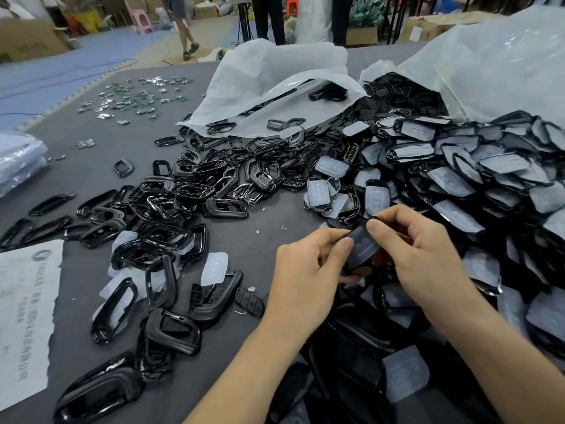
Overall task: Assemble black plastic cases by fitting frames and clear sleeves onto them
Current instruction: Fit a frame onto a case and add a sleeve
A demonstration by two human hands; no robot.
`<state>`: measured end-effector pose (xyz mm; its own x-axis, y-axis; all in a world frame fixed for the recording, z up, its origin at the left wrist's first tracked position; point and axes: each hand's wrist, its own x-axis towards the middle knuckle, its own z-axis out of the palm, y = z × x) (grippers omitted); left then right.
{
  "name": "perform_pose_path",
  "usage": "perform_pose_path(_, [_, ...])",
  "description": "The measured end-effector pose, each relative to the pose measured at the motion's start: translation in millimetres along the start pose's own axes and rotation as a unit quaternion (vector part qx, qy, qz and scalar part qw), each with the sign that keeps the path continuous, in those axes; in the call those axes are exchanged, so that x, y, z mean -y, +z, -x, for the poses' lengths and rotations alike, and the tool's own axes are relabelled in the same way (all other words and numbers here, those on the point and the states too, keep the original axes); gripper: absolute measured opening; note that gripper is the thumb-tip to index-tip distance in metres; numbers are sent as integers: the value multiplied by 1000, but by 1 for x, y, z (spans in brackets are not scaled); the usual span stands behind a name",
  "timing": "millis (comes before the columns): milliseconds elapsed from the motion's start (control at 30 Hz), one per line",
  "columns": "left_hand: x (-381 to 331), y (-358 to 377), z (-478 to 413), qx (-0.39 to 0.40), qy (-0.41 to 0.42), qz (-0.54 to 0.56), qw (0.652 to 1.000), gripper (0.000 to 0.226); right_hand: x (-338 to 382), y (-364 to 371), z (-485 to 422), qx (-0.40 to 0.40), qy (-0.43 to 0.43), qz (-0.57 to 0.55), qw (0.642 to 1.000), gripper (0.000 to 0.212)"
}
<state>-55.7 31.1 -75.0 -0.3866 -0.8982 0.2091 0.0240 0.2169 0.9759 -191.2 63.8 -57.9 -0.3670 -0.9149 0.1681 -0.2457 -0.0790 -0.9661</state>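
Both my hands hold one black plastic case [362, 244] with a cloudy clear sleeve on it, just above the grey table [269, 215]. My left hand [305, 270] pinches its left edge with thumb and fingers. My right hand [428, 255] grips its upper right end, thumb on top. A heap of glossy black frames [189, 191] spreads to the left. A big pile of sleeved black cases [474, 179] lies to the right. A loose clear sleeve [215, 268] rests beside a bare case [214, 298] near my left forearm.
Two white plastic bags [275, 81] [489, 65] spill parts at the back. Small circuit boards and shiny discs [134, 99] are scattered at the far left. A printed paper sheet [24, 319] lies at the left edge. People's legs stand beyond the table.
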Motion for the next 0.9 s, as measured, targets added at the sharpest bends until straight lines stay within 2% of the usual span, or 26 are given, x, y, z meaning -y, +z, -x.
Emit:
perform_pose_path(200, [2, 0, 1, -25, 28, -41, 998, 31, -2, 2, 0, -12, 0, 11, 1000, 16])
perform_pose_path(333, [0, -1, 2, -11, 20, -51, 998, 18, -1, 0, 0, -5, -19, 28, 999, 17])
perform_pose_path(433, [3, 1, 1, -7, 25, -77, 997, 20, 1, 0, 1, 4, -37, 45, 998, 16])
perform_pose_path(533, [3, 1, 2, -3, 7, -70, 998, 11, 1, 0, 1, 19, -48, 51, 997, 14])
perform_pose_path(800, [-2, -1, 2, -23, 59, -139, 988, 19, 2, -1, 1, 69, -78, 70, 992, 14])
perform_pose_path(900, [-4, 0, 1, -25, 55, -141, 988, 26, 2, -2, 0, 75, -79, 76, 991, 14])
